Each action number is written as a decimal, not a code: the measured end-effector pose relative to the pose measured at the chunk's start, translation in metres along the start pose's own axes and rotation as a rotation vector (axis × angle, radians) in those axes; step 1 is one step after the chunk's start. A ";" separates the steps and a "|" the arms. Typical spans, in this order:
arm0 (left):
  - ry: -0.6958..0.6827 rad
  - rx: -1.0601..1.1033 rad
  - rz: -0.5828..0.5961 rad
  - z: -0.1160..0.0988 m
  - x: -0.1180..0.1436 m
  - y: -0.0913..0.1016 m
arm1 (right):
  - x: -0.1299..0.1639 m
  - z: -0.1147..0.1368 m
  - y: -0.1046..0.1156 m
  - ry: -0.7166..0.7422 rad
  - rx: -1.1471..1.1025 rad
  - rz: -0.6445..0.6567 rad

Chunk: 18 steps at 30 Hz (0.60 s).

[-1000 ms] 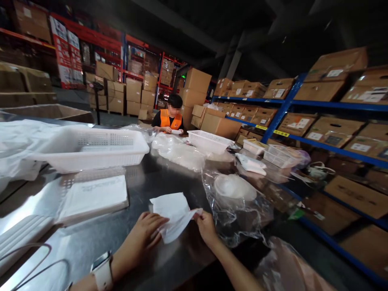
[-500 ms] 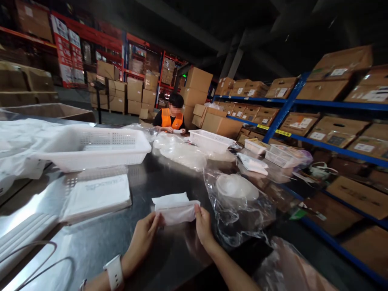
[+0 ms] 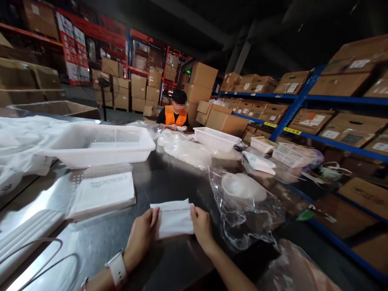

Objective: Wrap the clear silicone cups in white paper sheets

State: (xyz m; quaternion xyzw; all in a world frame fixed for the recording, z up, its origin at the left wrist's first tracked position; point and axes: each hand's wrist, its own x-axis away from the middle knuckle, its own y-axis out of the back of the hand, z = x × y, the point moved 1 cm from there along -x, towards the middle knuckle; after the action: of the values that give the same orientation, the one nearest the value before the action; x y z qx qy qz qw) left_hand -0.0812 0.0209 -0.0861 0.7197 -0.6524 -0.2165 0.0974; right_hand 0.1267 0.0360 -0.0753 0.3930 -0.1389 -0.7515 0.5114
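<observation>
**A:** Which containers are showing, and what is sitting in them?

**B:** A white slotted basket [image 3: 100, 143] is standing on the steel table [image 3: 169, 178], left of centre; its contents are not showing over the rim. A second white basket [image 3: 216, 138] is resting farther back, with small clear trays [image 3: 291, 154] lying to its right. A clear plastic bag [image 3: 245, 206] is slumping just right of the hands, and a pale round lid or bowl [image 3: 242, 186] is lying inside it. Cardboard boxes [image 3: 333, 85] are filling the blue shelving on the right.

**A:** Where are the edges, and where is the room for moving?

**B:** A bare strip of table is running from the hands toward the far end, between the near basket and the bag. A stack of flat white sheets [image 3: 103, 194] is lying left of that strip, and crumpled clear film [image 3: 184, 149] is covering the middle distance. The near table edge is passing under the forearms. A person in an orange vest [image 3: 176, 117] is sitting at the far end, well apart.

**A:** What are the fingers doing?

**B:** The left hand [image 3: 141, 238] is curling its fingers against the left edge of a small white pouch [image 3: 174, 218], and the right hand [image 3: 201, 226] is pinching the right edge. The pouch is stretching flat between them, just above the table in front of the person. A white wristwatch [image 3: 117, 268] is circling the left wrist.
</observation>
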 end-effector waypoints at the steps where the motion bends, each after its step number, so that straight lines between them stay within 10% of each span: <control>1: 0.011 -0.019 0.002 0.003 0.000 -0.001 | 0.001 -0.001 0.000 0.003 0.007 -0.003; 18: -0.046 -0.782 0.188 -0.011 -0.009 0.036 | 0.003 -0.009 -0.007 0.064 0.520 0.082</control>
State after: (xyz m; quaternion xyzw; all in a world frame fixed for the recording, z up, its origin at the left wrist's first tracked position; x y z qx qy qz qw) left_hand -0.1091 0.0231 -0.0594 0.5605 -0.5858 -0.4546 0.3688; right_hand 0.1278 0.0380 -0.0870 0.5286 -0.3269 -0.6564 0.4276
